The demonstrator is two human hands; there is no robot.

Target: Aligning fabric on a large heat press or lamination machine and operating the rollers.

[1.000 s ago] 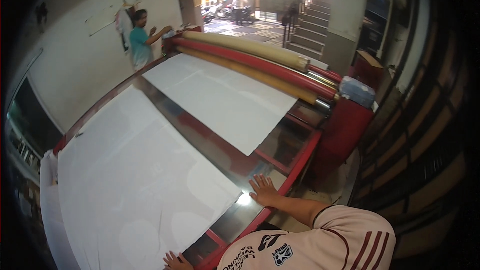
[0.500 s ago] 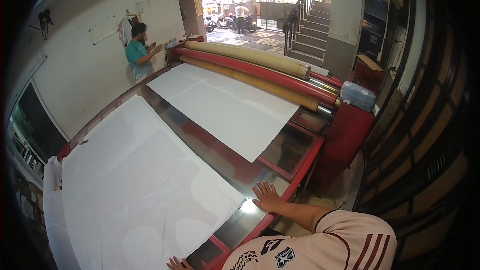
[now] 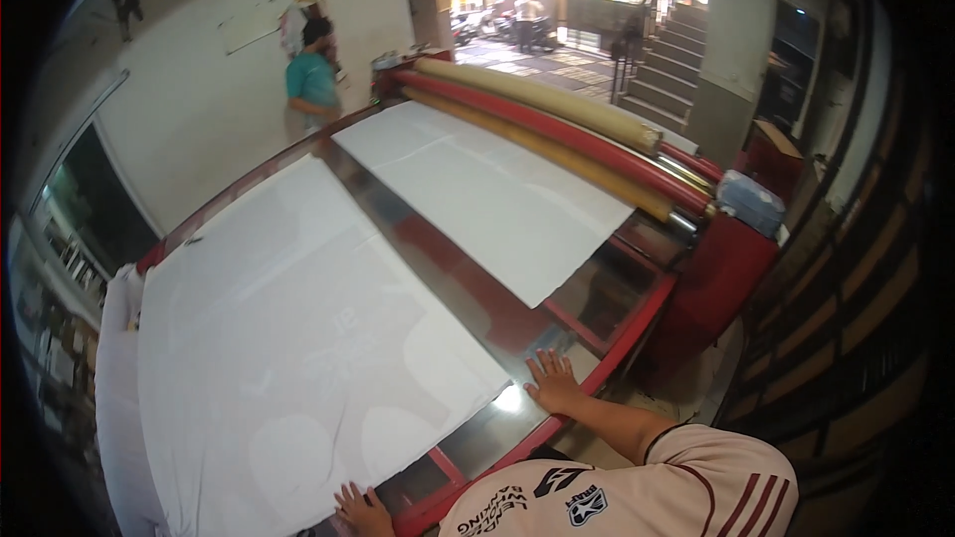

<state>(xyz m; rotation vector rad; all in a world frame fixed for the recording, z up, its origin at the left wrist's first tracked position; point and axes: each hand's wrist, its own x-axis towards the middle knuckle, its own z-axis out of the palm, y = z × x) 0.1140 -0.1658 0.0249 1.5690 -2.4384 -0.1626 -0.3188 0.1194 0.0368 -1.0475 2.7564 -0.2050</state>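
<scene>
From where I stand, white cloth (image 3: 298,338) covers the lower left and centre of the frame, spread over the table (image 3: 487,430), with the left hand (image 3: 363,511) at its near edge, bottom centre, fingers apart, gripping nothing visible, though I can't quite tell if they press the cloth. Right hand (image 3: 553,382), just right of the cloth's corner, lies open on bare metal, fingers fanned, holding nothing. Second white sheet (image 3: 487,194) lies upper centre, below long rollers (image 3: 537,99); a co-worker in a teal shirt (image 3: 313,82) stands upper left.
</scene>
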